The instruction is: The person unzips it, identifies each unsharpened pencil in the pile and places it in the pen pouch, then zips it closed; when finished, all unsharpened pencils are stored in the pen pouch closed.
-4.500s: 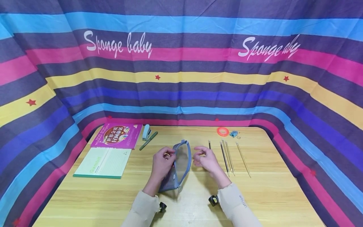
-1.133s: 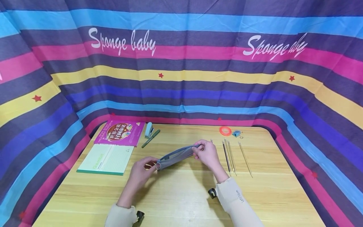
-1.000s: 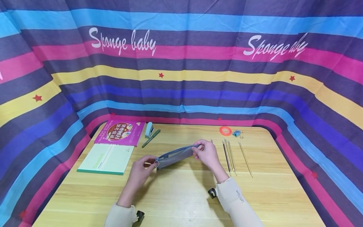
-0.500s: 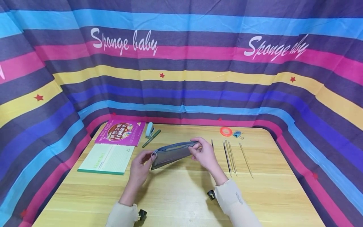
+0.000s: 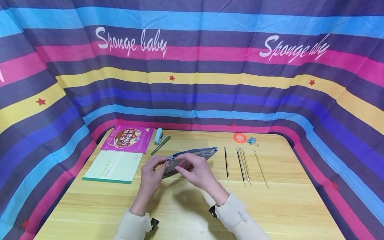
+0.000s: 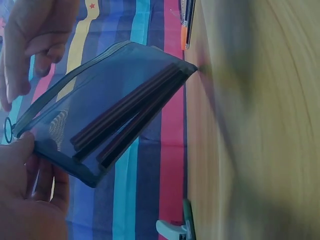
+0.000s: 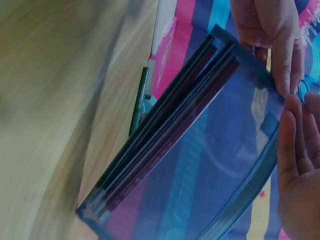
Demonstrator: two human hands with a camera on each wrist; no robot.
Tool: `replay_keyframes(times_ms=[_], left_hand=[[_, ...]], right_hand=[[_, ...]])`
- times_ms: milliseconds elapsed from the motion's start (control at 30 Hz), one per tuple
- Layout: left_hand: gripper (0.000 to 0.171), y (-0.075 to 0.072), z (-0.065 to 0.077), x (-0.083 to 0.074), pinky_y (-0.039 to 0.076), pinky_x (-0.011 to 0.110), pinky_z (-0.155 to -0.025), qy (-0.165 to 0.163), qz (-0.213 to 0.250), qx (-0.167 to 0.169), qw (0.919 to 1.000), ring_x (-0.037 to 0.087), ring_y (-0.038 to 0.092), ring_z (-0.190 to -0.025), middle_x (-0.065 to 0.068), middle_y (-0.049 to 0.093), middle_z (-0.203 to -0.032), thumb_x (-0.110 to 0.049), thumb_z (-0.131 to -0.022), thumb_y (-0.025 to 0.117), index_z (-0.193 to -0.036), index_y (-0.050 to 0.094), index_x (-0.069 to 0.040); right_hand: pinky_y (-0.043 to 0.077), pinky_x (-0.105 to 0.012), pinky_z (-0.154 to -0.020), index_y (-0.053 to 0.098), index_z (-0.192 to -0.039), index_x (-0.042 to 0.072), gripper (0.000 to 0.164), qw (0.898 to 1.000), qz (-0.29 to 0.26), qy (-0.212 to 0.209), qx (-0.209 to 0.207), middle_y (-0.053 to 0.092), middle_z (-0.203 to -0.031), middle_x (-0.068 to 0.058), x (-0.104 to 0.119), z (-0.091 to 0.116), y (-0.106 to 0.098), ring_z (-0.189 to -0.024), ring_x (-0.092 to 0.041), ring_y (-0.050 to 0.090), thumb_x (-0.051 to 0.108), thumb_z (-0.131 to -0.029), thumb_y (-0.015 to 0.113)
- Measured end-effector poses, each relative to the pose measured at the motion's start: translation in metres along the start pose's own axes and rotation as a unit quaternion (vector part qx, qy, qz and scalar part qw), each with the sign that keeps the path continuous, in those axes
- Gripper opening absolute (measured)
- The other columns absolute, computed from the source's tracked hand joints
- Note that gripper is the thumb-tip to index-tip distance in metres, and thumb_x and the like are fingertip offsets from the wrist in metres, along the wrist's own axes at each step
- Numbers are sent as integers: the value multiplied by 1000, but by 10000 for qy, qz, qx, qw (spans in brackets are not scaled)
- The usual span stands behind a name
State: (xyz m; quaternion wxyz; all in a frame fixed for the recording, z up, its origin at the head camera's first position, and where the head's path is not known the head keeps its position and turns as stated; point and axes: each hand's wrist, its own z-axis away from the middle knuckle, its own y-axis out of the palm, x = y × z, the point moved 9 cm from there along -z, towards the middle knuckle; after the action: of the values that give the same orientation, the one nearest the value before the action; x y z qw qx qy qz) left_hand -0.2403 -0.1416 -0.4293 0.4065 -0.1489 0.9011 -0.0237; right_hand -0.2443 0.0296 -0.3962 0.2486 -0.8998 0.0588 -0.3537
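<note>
A translucent grey-blue zip pouch (image 5: 207, 153) is held tilted above the middle of the table. My left hand (image 5: 151, 171) pinches its left corner, beside the zipper's ring pull (image 5: 166, 162). Through the pouch wall in the left wrist view several dark, pencil-like sticks (image 6: 131, 106) show along the bottom. My right hand (image 5: 198, 170) is in front of the pouch, close to the ring, with thumb and fingers apart. In the right wrist view the fingers of that right hand (image 7: 302, 165) extend towards the ring, and no grip on it shows.
Several pencils (image 5: 246, 168) lie to the right on the wooden table (image 5: 285, 206). Behind them are an orange tape roll (image 5: 235, 137) and blue binder clips (image 5: 252, 141). At the left lie a purple book (image 5: 141, 140), a green notebook (image 5: 126, 166), a stapler (image 5: 158, 136) and a green pen (image 5: 161, 145).
My right hand has let go of the pouch's right end and moved left towards the ring pull. Earlier the pouch stood wide open; now its mouth is narrower. My left hand keeps the corner.
</note>
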Motion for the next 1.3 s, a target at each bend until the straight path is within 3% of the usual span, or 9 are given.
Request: replay_keyframes(times_ms=[300,567,667,800,900,1067,1300], left_hand=[[24,6,-2,-12,55,11,-87,416,132,3,9990,1,62,-94,15,70,-95,17,-83,74,-103,76,3],[25,10,-3,-16,54,9,-85,360,-146,8,9992,1,62,-90,14,71,-92,17,-80,76,-99,76,1],[23,10,-5,-23,53,8,-85,320,-278,-47,9991,3,63,-88,15,71,-91,17,-79,76,-96,76,2],[19,9,-8,-40,53,7,-84,310,-295,-63,9991,4,63,-87,16,70,-89,17,-80,75,-94,74,5],[18,8,-9,-48,53,8,-84,342,-325,-38,9989,6,63,-86,15,70,-89,17,-81,74,-93,74,5],[18,9,-8,-49,52,8,-83,381,-370,-7,9986,8,64,-85,14,71,-90,16,-81,74,-94,74,3],[21,8,-8,-51,53,10,-81,544,-304,0,9981,8,64,-83,15,70,-88,19,-79,74,-94,74,4]], right_hand=[[52,-7,-58,73,-105,10,23,9963,366,-690,-363,69,-83,-1,15,-6,2,-64,-5,63,3,-85,81],[51,-8,-56,74,-98,8,14,9918,317,-942,-808,70,-83,-3,19,-7,-5,-62,-7,61,1,-87,78],[51,-11,-55,74,-97,8,7,9937,81,-660,-897,71,-83,-3,15,-8,-9,-62,-7,60,5,-91,75],[55,-18,-53,74,-96,6,3,9952,-413,73,-886,72,-82,-6,2,-8,-12,-58,-12,64,9,-95,73],[58,-23,-52,74,-96,4,7,9918,-778,630,-799,73,-81,-10,-7,-8,-11,-55,-23,68,10,-97,71],[56,-24,-49,73,-97,0,13,9817,-1246,1285,-648,72,-74,-19,-18,-9,-9,-54,-36,66,11,-99,68],[52,-21,-47,72,-92,2,16,9787,-1126,1639,-518,69,-67,-18,-27,-9,-9,-51,-7,61,15,-100,68]])
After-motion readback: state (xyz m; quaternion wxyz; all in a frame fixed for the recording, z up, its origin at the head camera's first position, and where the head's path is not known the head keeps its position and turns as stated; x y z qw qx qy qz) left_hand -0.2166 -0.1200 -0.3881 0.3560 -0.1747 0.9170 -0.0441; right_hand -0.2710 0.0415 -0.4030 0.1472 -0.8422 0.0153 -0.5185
